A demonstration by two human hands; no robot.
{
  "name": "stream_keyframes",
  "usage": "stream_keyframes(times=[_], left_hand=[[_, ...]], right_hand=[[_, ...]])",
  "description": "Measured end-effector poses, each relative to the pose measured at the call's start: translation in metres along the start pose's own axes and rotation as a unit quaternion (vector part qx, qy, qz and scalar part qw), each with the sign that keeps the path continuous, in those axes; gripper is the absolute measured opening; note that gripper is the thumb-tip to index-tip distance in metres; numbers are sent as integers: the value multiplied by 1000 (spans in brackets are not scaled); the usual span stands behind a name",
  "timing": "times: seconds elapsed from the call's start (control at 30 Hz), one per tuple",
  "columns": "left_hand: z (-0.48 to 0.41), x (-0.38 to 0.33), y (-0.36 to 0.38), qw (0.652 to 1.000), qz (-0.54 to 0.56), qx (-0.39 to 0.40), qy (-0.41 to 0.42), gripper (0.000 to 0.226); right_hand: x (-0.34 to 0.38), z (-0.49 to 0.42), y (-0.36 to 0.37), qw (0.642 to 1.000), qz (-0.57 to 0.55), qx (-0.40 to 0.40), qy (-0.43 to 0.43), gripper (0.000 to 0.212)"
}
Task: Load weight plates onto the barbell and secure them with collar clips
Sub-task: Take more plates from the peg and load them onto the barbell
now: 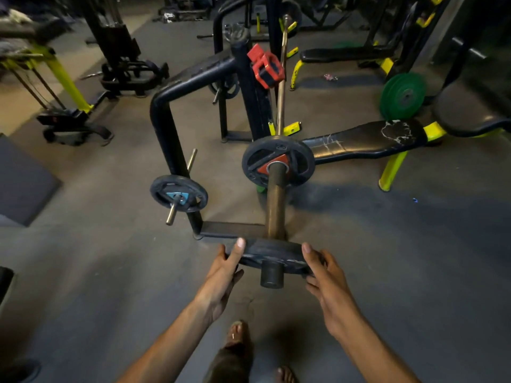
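Observation:
The barbell's sleeve points straight at me, its dark end sticking out near my hands. A small black weight plate is threaded on the sleeve's near end. My left hand grips its left rim and my right hand grips its right rim. Farther along the sleeve sits a black plate with a red centre. A red collar clip hangs on the black rack post above, beside the bar's thin shaft.
A black rack frame stands left of the sleeve, with a blue-centred plate on its storage peg. A black bench with yellow legs lies to the right, green plates behind it. My feet are on the grey floor below.

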State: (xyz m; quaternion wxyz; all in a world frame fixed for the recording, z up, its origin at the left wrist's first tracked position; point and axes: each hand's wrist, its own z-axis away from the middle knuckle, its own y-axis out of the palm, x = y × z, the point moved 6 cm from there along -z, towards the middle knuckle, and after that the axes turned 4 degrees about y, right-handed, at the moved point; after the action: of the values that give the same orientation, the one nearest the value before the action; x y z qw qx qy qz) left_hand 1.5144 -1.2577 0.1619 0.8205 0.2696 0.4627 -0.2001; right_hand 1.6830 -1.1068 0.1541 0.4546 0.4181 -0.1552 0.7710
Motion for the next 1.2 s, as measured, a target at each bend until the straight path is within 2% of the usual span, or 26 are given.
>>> stream_keyframes(times=[0.1,0.17,0.27,0.37,0.43,0.5,0.57,0.6,0.63,0.73,0.77,0.9,1.0,1.2], left_hand=[[-4,2,-1,1000,-8,16,9,122],[-14,-3,3,1000,-16,-3,8,101],[-36,-17,14,999,-25,-38,3,80],[-62,-34,27,998,-25,-63,-8,73],[-83,-46,34,997,-24,-79,-11,77],[-107,-57,39,995,-26,-92,-9,82],[-132,-69,43,994,-19,-104,-7,77],[-145,-73,45,994,-12,-108,-8,75],[-157,-78,47,994,-5,-110,-10,74],[-191,-91,53,992,-3,-123,-17,68],[-200,-94,55,992,-2,-127,-19,66],[-216,-98,58,990,4,-140,-16,58],[-214,-97,59,991,-4,-134,-19,56],[-200,-107,56,996,-11,-91,-13,75]], right_hand=[[6,-3,1,997,39,-52,-29,134],[15,-9,5,996,40,-81,-25,141],[36,-30,15,994,33,-98,-16,127],[67,-54,27,994,14,-103,-24,107],[89,-72,34,994,7,-103,-40,103],[106,-90,39,992,1,-108,-60,122],[118,-104,42,989,-18,-125,-77,144],[123,-111,44,987,-27,-134,-80,147],[129,-116,47,986,-31,-143,-82,140],[145,-138,55,982,-51,-162,-79,83],[151,-145,57,980,-55,-172,-83,75],[163,-160,61,972,-45,-213,-92,68],[160,-161,62,970,-42,-219,-98,71],[163,-153,60,973,-16,-204,-103,78]])
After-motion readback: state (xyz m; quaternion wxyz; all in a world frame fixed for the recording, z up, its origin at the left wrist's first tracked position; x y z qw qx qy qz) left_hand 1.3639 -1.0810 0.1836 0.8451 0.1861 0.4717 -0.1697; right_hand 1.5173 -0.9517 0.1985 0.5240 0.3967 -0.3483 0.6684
